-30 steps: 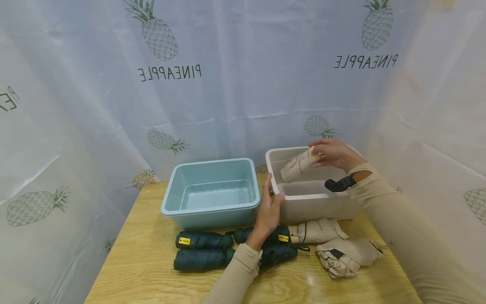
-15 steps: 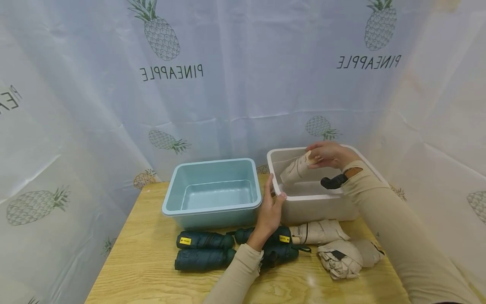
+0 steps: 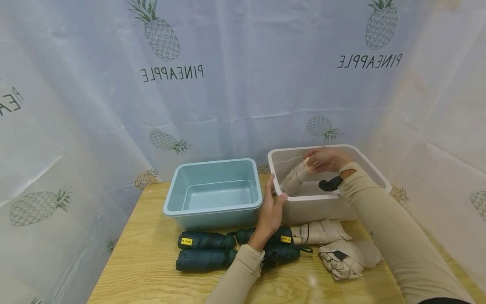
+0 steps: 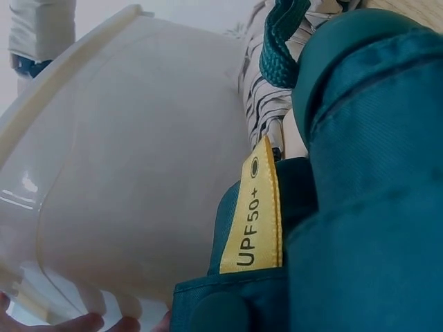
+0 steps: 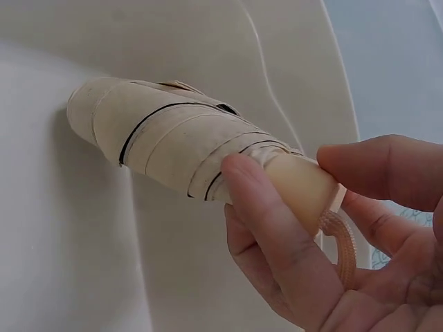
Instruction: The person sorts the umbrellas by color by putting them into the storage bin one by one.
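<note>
My right hand (image 3: pixel 329 159) pinches the handle end of a folded beige umbrella (image 5: pixel 173 138) between thumb and fingertips. A short cord loop (image 5: pixel 344 252) hangs from that handle. The umbrella slants down inside the off-white bin (image 3: pixel 319 210), its far end low by the left inner wall. My left hand (image 3: pixel 270 213) holds the bin's front left corner, thumb on the front rim and fingers along the left side. Below it lie dark green folded umbrellas (image 4: pixel 367 138), one bearing a yellow tag (image 4: pixel 252 214); the left forearm partly hides them.
A light blue bin (image 3: pixel 212 213) stands left of the off-white one. Two dark green umbrellas (image 3: pixel 205 259) lie before it. A folded beige umbrella (image 3: pixel 322 233) and a loosely bundled one (image 3: pixel 349 258) lie at the right of the wooden table (image 3: pixel 129 261). A pineapple-print curtain (image 3: pixel 243 84) hangs behind.
My right hand has lowered the beige umbrella further into the off-white bin, moving slightly left. The left hand has kept its place at the bin's corner.
</note>
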Tool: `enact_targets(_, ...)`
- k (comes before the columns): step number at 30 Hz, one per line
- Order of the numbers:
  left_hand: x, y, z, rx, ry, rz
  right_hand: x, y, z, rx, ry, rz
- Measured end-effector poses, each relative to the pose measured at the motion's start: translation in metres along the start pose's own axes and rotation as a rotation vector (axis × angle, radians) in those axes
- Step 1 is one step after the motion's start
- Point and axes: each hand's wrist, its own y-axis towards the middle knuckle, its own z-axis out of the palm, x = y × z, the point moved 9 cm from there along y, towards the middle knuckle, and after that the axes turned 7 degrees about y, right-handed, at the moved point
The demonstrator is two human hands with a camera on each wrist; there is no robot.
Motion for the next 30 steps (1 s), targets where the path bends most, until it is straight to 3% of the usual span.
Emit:
enact_targets(11,-0.003,-0.001,0.0,-0.008,0.013,0.0,-0.005,0.005,0.0,-0.015,-0.062,0.032)
enact_targets(21,-0.002,-0.001,0.001,-0.012,0.015,-0.011,-0.006,-0.015,-0.006,0.073,-0.162,0.033)
enact_targets(30,-0.005,-0.002,0.0,-0.003,-0.004,-0.001,0.013,-0.032,-0.005,-0.007,-0.233,-0.063)
